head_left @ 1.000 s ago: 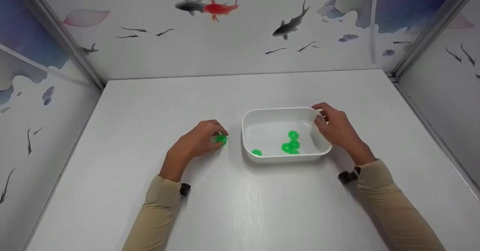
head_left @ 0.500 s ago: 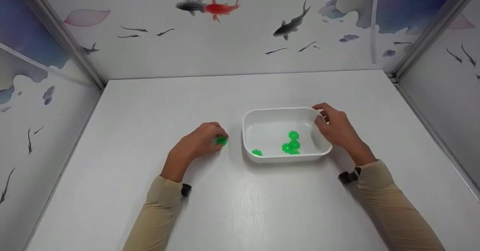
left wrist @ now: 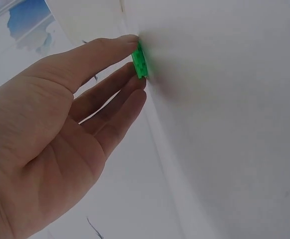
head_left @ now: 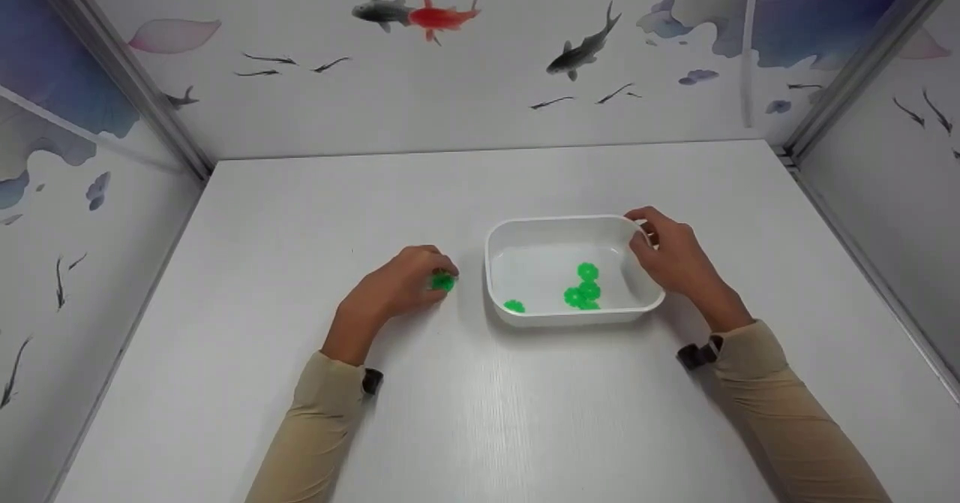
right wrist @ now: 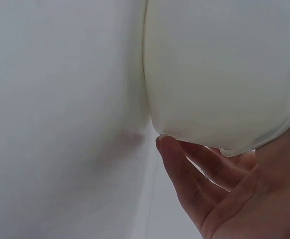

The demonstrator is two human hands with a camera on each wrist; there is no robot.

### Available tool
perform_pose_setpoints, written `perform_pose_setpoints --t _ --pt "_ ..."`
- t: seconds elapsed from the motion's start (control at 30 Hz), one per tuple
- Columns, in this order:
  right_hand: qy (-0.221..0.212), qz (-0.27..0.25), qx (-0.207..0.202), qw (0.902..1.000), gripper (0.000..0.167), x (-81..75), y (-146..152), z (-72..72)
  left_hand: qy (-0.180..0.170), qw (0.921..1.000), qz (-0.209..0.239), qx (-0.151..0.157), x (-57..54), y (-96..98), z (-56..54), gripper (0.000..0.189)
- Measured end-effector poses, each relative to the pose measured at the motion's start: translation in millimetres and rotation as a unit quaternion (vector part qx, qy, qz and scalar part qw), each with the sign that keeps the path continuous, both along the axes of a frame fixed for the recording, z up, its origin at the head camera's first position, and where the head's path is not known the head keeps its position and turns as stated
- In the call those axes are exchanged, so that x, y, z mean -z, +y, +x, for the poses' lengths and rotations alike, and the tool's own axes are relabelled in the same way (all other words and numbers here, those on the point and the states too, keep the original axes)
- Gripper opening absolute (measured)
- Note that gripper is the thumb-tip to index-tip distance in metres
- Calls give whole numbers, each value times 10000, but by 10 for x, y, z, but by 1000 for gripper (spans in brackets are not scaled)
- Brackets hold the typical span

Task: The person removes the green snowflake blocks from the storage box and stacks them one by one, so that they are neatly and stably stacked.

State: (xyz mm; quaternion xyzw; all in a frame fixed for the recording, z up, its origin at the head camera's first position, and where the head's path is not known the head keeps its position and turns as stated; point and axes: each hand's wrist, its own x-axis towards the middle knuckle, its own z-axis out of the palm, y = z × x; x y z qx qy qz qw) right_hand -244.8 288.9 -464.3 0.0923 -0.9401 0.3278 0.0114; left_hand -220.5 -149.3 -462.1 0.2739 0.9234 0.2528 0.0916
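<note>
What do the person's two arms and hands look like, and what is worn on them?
The left sleeve and right sleeve are beige and creased. A small black device shows at the left cuff, another black device at the right. The left hand and right hand wear no gloves.

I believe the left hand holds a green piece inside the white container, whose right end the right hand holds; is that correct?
Not quite: the head view shows the left hand holding the green piece outside the white container, to its left; the rest is right.
</note>
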Motion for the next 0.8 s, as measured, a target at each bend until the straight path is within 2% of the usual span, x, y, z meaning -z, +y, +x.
perform_pose_setpoints --t 0.2,0.4,0.5,0.67,0.8 --pt "-99 0 4 10000 41 -19 -6 6 -118 9999 -25 -63 -24 5 8 33" --pt "-113 -37 22 9999 41 -24 -6 14 103 9999 -8 -105 -88 22 22 38" --pt "-68 -49 22 10000 40 -12 1 13 321 9992 244 -29 -155 59 42 38" --pt "-115 -10 40 9999 40 -6 -4 4 746 9939 763 276 -271 160 68 35" --pt "-126 15 65 9999 40 4 -5 -4 771 9881 1211 554 -331 283 63 33"
